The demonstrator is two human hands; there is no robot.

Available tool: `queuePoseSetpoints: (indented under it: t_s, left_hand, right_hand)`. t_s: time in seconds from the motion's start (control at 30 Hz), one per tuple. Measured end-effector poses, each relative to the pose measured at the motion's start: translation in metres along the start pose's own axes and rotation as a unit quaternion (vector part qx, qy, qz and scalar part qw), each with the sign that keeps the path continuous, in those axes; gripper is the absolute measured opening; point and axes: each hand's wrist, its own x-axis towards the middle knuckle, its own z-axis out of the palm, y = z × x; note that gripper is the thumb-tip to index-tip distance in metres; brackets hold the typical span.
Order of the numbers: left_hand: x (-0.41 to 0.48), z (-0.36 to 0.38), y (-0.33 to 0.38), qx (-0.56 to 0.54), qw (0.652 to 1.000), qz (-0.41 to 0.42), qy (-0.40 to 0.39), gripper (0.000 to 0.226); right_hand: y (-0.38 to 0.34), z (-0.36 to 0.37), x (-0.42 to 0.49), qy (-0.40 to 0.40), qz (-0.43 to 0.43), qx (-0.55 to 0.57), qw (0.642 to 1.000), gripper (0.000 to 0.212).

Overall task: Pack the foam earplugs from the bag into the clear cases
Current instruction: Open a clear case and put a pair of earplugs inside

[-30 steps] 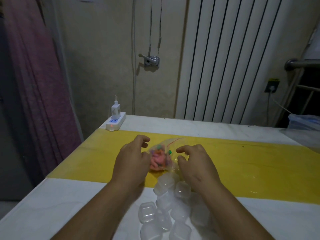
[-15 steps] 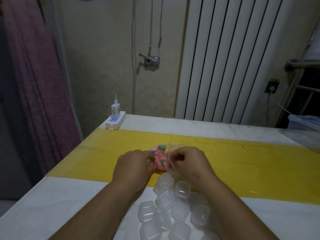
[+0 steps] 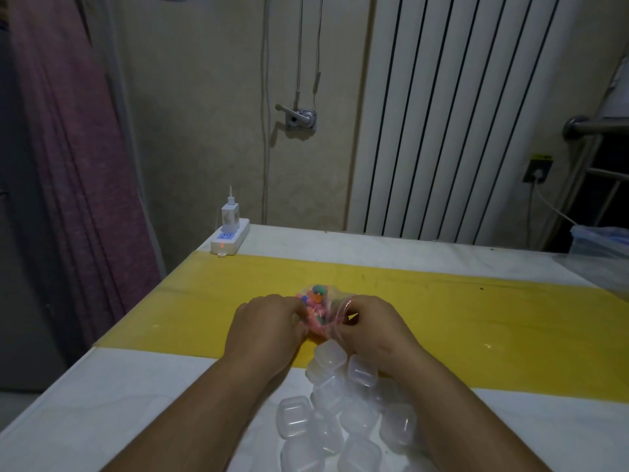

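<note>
A small clear plastic bag point(image 3: 319, 310) stuffed with mostly pink foam earplugs, a few blue, green and orange ones on top, is held upright over the yellow strip of the table. My left hand point(image 3: 267, 327) grips the bag's left side. My right hand point(image 3: 369, 327) pinches the bag's crumpled right edge between thumb and fingers. Just in front of my wrists lies a heap of several small clear square cases point(image 3: 343, 408), all with lids down, on the white tabletop.
The white table point(image 3: 102, 403) has a yellow band point(image 3: 493, 328) across it. A white power strip point(image 3: 229, 238) with a plugged-in charger sits at the far left corner. A clear plastic sheet or box point(image 3: 599, 247) lies at the far right. A radiator stands behind the table.
Both hands closed in from either side of the bag and took hold of it. The bag now stands bunched upright between them instead of lying flat.
</note>
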Motion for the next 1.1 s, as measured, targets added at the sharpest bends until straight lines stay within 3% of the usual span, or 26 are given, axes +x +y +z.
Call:
queuePoseSetpoints:
  t_s: [0.17, 0.4, 0.47, 0.6, 0.73, 0.87, 0.97, 1.1]
  left_hand:
    - [0.000, -0.004, 0.001, -0.002, 1.000, -0.002, -0.001, 0.025]
    - [0.002, -0.007, 0.006, -0.028, 1.000, 0.002, 0.011, 0.018]
    - [0.001, -0.007, 0.006, -0.066, 0.998, 0.001, 0.002, 0.012]
    - [-0.001, -0.011, 0.008, -0.031, 0.999, 0.008, 0.017, 0.012]
    - [-0.001, -0.019, 0.004, -0.033, 0.997, -0.035, 0.058, 0.013]
    - [0.001, -0.014, -0.002, -0.050, 0.995, -0.068, 0.060, 0.013]
    - [0.003, -0.010, -0.003, -0.032, 0.997, -0.057, 0.037, 0.007]
    - [0.003, -0.006, -0.010, 0.023, 0.998, -0.028, 0.045, 0.018]
  right_hand:
    - [-0.002, -0.003, -0.001, 0.025, -0.009, -0.038, 0.999, 0.009]
    - [-0.002, 0.001, 0.002, -0.017, -0.023, -0.085, 0.996, 0.021]
    - [-0.002, 0.000, 0.002, 0.013, -0.010, -0.057, 0.998, 0.014]
    - [-0.006, -0.006, -0.002, 0.075, 0.016, 0.021, 0.997, 0.010]
    - [-0.010, -0.014, -0.007, 0.116, 0.018, 0.085, 0.989, 0.018]
    - [-0.011, -0.020, -0.014, 0.128, 0.042, 0.136, 0.982, 0.026]
    - [-0.010, -0.025, -0.020, 0.126, 0.050, 0.156, 0.978, 0.027]
    - [-0.012, -0.030, -0.024, 0.118, 0.057, 0.158, 0.979, 0.021]
